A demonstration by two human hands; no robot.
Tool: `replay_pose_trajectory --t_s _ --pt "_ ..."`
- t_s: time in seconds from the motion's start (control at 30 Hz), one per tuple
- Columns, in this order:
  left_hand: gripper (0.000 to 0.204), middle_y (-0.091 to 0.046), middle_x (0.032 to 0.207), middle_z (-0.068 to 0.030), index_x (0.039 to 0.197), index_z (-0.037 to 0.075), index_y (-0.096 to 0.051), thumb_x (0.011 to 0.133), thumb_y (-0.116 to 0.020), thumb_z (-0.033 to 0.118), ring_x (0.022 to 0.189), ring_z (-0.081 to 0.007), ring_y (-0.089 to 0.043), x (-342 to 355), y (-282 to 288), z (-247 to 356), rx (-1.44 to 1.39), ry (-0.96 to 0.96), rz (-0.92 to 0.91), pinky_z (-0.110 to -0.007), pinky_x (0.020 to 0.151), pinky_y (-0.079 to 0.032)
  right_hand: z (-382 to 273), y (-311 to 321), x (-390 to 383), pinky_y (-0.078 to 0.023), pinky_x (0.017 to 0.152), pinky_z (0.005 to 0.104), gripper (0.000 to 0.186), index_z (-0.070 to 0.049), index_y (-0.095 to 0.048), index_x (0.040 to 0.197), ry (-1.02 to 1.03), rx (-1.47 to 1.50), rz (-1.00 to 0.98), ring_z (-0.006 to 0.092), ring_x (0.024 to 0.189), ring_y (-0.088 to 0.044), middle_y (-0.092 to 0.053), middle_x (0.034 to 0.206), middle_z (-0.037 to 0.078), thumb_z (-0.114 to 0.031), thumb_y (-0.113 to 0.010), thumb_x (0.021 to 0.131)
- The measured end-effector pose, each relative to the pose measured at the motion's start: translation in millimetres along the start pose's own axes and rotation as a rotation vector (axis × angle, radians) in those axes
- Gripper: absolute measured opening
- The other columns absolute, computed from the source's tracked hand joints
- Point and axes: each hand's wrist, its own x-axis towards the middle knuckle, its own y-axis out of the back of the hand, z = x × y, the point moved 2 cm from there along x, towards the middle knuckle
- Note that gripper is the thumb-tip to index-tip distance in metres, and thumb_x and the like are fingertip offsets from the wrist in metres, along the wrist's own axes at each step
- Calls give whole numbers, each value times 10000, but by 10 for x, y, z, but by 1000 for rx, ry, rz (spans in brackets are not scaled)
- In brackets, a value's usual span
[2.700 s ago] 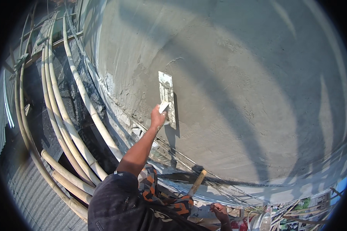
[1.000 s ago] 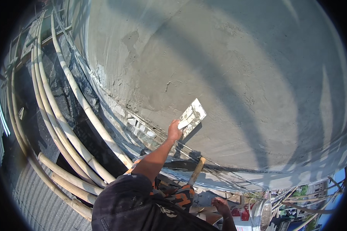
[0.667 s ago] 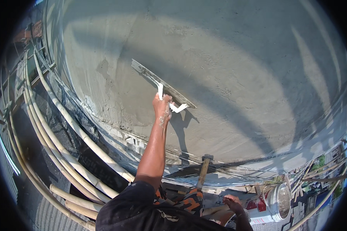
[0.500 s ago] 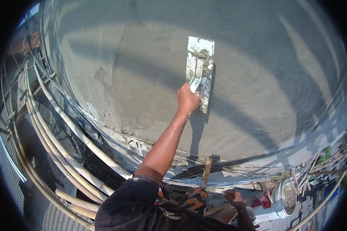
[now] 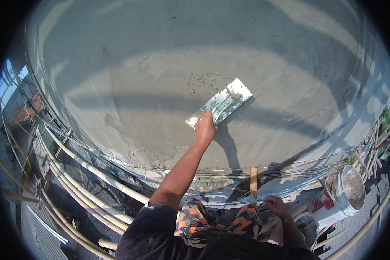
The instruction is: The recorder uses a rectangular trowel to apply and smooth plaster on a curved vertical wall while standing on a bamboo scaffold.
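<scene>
My left hand (image 5: 205, 127) is closed round the handle of a plastering trowel (image 5: 224, 104), a long rectangular blade smeared with grey mortar. The trowel lies against a grey plastered wall (image 5: 160, 73), tilted with its far end up to the right. A lump of mortar clings near that far end. At the lower right, in shade, my right hand (image 5: 276, 205) has its fingers curled, and no object shows in them. It is beside an upright wooden pole (image 5: 253, 182), apart from it, and near a white-and-red bucket (image 5: 333, 195).
Long bamboo poles (image 5: 91, 169) run along the left side, and another bamboo pole (image 5: 368, 221) curves past the lower right. A smaller bucket (image 5: 307, 227) stands below the large one. Thin rods or wires (image 5: 221, 175) stretch along the wall's foot. Corrugated roofing (image 5: 47, 236) lies lower left.
The trowel has turned from nearly upright to a slant leaning right, and my left hand is now at its lower left end. The view has shifted, bringing more of my legs into sight.
</scene>
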Motion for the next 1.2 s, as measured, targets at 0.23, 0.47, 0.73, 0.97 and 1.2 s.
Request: replay_pose_trajectory --t_s 0.23,0.47,0.73,0.97,1.2 --pt "228 -609 895 -211 892 -2 -557 684 -650 -11 864 -425 -603 619 1347 -112 69 -71 354 -461 759 -473 64 87 -256 -499 756 269 156 -18 -655 1001 43 87 -2 95 839 -615 -665 887 25 -65 -685 855" --pt "300 -646 986 -207 965 31 -574 685 -680 35 885 -415 -629 619 899 -264 377 -157 94 -504 728 -505 -69 229 -417 -487 758 259 196 -10 -646 1008 -13 178 79 86 835 -594 -638 865 16 -96 -710 844" --pt "392 -635 962 -208 1050 13 -619 668 -709 18 788 -425 -622 -1932 -867 -728 10 -293 -529 -458 729 -510 -622 1864 -1207 -441 624 263 257 28 -640 834 43 3 897 68 674 -531 -583 684 4 -224 -649 886" --pt "198 -659 889 -102 1024 -1 -614 837 -653 50 765 -202 -647 -2536 -788 -782 -692 214 -601 -333 687 -521 -322 2276 -2166 -518 484 296 239 36 -684 740 -1027 -330 474 213 515 -650 -658 633 145 -157 -545 765" --pt "349 -645 982 -144 1207 -31 -516 915 -527 159 814 -260 -670 -3082 -800 -621 -1181 946 -753 -385 689 -579 1066 1111 -2301 -549 723 402 167 -128 -754 894 -1251 -1022 -160 250 885 -698 -724 960 62 -175 -672 756"
